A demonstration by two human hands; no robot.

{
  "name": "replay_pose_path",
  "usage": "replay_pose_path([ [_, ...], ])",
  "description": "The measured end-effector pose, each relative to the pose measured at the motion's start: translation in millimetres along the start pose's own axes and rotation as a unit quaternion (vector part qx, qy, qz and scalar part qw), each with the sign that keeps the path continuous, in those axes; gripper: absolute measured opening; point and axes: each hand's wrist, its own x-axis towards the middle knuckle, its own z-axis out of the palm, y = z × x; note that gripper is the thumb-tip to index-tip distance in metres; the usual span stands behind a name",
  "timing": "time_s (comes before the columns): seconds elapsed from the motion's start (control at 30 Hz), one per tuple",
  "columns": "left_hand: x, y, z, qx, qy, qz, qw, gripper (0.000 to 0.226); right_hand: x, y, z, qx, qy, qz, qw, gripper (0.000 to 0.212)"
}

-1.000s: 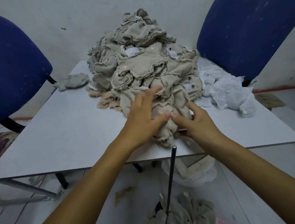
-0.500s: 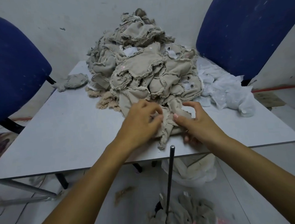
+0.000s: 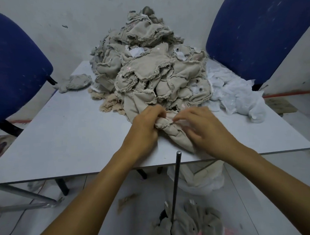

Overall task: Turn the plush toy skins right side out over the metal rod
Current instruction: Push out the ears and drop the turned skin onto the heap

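Vs. 0.5 s ago: both hands have drawn one beige fabric plush skin (image 3: 171, 132) nearer along the table, off the foot of the pile; it now lies as a twisted roll reaching almost to the near edge, and the right hand has come down over it.

L to R:
- Blue upholstered chair back (image 3: 15, 70), far left, nap flecked w/ lint.
- Small grey-beige crumpled skin (image 3: 76, 82), alone at far left of the pale grey, smooth, matt table top (image 3: 62, 139).
- Tall heap of beige inside-out plush skins (image 3: 148, 69), centre-far; woven backing outward, frayed seam edges, white tags, two plastic eye backs on the right flank. Peach fuzzy scraps at its near-left foot.
- Left hand (image 3: 145, 125): fingers curled, gripping the bunched far end of the drawn-out skin.
- Thin grey metal rod (image 3: 175, 184), upright, rounded tip just below the near table edge, betw. the forearms; apart from the skin.
- Right hand (image 3: 202, 127): fingers bent over the roll, pinching it; blurred.
- Grey furry turned skins (image 3: 191, 224) on floor around rod base.
- White filmy fabric bundle (image 3: 238, 97), far right of table.
- Second blue chair back (image 3: 257, 34), far right.
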Motion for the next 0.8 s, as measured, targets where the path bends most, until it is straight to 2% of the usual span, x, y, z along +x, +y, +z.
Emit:
replay_pose_path([
  [0.07,1.7,0.2,-1.4,0.008,-0.004,0.003,1.000,0.040,-1.5,0.9,2.3,0.015,-0.095,0.012,0.995,0.034],
  [0.13,2.8,-2.1,-2.3,0.061,-0.068,-0.010,0.996,0.040,-2.6,2.4,5.8,-0.013,-0.136,0.025,0.990,0.031],
  [0.2,3.6,-3.0,-3.1,0.073,-0.126,-0.041,0.988,0.041,-0.7,2.8,4.8,0.006,-0.101,0.037,0.994,0.026],
  [0.27,6.2,0.4,-5.7,0.032,-0.151,-0.070,0.986,0.042,0.6,4.3,2.0,0.043,-0.043,0.052,0.997,0.025],
  [0.4,8.0,5.1,-15.8,-0.070,-0.265,-0.129,0.953,0.043,-2.3,2.1,7.7,-0.062,-0.040,-0.002,0.997,0.041],
  [0.47,6.1,5.1,-17.8,-0.082,-0.270,-0.138,0.949,0.036,-2.1,3.4,8.6,-0.060,-0.066,-0.013,0.996,0.050],
  [0.53,3.2,4.6,-16.2,-0.112,-0.260,-0.137,0.949,0.038,-1.6,5.6,8.2,-0.047,-0.092,-0.010,0.995,0.049],
  [0.67,0.3,3.7,-13.0,-0.076,-0.253,-0.093,0.960,0.036,-2.8,5.2,13.7,-0.018,-0.082,-0.010,0.996,0.033],
  [0.8,2.5,5.4,-11.1,-0.023,-0.254,-0.046,0.966,0.035,-0.2,4.5,16.2,0.041,-0.063,0.050,0.996,0.013],
])
